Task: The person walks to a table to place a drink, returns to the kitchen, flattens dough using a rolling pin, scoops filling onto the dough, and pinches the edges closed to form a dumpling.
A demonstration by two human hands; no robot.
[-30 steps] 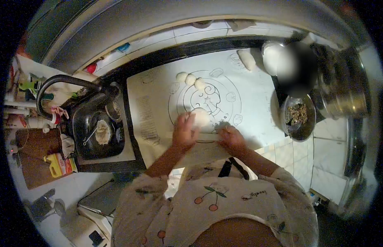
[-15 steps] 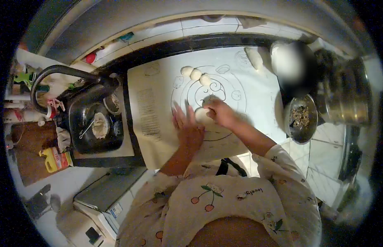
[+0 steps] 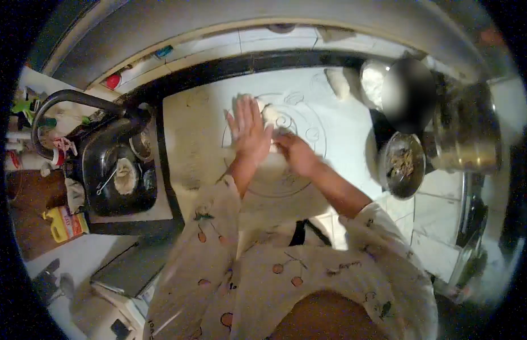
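My left hand (image 3: 251,133) lies flat with its fingers stretched out, partly over a row of small dough balls (image 3: 270,113). Only part of that row shows beside its fingers. Close by on the right, my right hand (image 3: 296,152) is closed, its fingertips at a pale piece of dough (image 3: 273,147) that sits between the two hands and is mostly hidden. Underneath is a white pastry mat (image 3: 345,141) printed with circles and small drawings.
A pale elongated lump (image 3: 338,85) lies at the mat's back right. Beyond it stand a bowl of white powder (image 3: 374,85), a metal bowl of chopped filling (image 3: 404,164) and a large steel pot (image 3: 467,133). A black sink (image 3: 96,198) with a tap (image 3: 76,95) is at left.
My left hand has moved up and forward over the dough balls, covering part of the row. My right hand stays closed at its dough, slightly further forward. The whole view has shifted a little.
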